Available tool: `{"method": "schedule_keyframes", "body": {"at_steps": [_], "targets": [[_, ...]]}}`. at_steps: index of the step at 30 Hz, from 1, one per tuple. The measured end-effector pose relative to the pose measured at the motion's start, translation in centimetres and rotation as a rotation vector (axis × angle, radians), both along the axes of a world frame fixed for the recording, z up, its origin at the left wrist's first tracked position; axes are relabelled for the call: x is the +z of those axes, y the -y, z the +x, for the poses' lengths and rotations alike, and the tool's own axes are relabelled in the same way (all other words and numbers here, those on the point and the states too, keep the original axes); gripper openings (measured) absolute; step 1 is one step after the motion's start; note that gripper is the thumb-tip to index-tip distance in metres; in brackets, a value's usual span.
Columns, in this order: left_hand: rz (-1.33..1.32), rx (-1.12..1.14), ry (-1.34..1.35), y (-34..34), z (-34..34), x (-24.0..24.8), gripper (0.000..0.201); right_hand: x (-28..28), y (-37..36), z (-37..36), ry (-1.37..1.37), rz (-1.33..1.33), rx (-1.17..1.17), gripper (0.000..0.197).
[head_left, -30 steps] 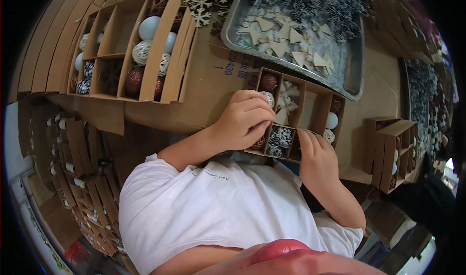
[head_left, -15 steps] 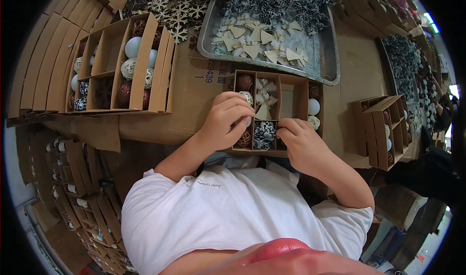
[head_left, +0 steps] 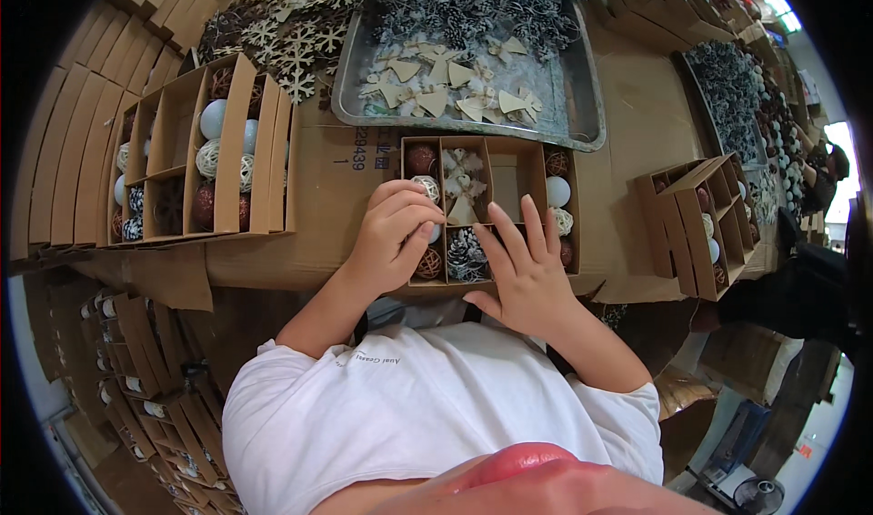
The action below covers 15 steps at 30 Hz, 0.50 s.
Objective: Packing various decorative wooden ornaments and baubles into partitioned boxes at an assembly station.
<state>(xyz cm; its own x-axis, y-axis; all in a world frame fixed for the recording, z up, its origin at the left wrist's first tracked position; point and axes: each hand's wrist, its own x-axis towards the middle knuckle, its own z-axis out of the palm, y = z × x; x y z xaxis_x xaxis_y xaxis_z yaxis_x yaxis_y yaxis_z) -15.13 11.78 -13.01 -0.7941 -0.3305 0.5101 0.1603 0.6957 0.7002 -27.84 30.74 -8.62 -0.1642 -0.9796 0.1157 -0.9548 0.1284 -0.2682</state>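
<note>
A divided cardboard box [head_left: 516, 180] lies in front of me. Its left column holds a dark red glittery ball [head_left: 421, 159], a white woven ball [head_left: 426, 187] and a brown rattan ball [head_left: 428, 263]. An angel ornament [head_left: 464, 186] occupies the upper middle section, with a frosted pinecone [head_left: 466, 255] below. My left hand [head_left: 389, 239] curls over the left column, thumb drawn against the fingers; a white ball is partly covered there, and what the fingertips grip is hidden. Spread fingers of my right hand [head_left: 527, 274] hover over the lower right part, holding nothing.
Behind the box, a metal tray [head_left: 596, 106] carries angel ornaments and frosted pinecones. Wooden snowflakes [head_left: 296, 37] lie to its left. Filled divided boxes [head_left: 195, 169] stand at left, more boxes [head_left: 696, 224] at right. Flat cartons [head_left: 68, 151] are stacked far left.
My right hand has let go near the pinecone section, and its fingers have gone from pinched to spread. My left hand stays at the box's left side. The whole view has shifted slightly.
</note>
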Motion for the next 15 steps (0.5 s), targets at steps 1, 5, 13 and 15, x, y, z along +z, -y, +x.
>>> {"method": "schedule_keyframes", "body": {"at_steps": [1, 5, 13, 15], "targets": [[-0.012, 0.002, -0.006, 0.1, -0.1, 0.0, 0.01, 0.0, 0.1, -0.1, -0.07, -0.014, 0.011, 0.078], [-0.017, 0.001, -0.009, 0.1, -0.2, 0.2, 0.009, 0.1, 0.6, -0.6, 0.064, 0.137, 0.052, 0.081], [0.012, -0.026, 0.005, 0.2, -0.1, 0.3, 0.013, 0.4, -1.9, 0.1, 0.076, -0.271, -0.019, 0.037], [0.015, -0.018, 0.002, 0.0, -0.4, 0.3, 0.015, 0.3, -1.6, 0.3, -0.003, -0.237, -0.116, 0.028]]}}
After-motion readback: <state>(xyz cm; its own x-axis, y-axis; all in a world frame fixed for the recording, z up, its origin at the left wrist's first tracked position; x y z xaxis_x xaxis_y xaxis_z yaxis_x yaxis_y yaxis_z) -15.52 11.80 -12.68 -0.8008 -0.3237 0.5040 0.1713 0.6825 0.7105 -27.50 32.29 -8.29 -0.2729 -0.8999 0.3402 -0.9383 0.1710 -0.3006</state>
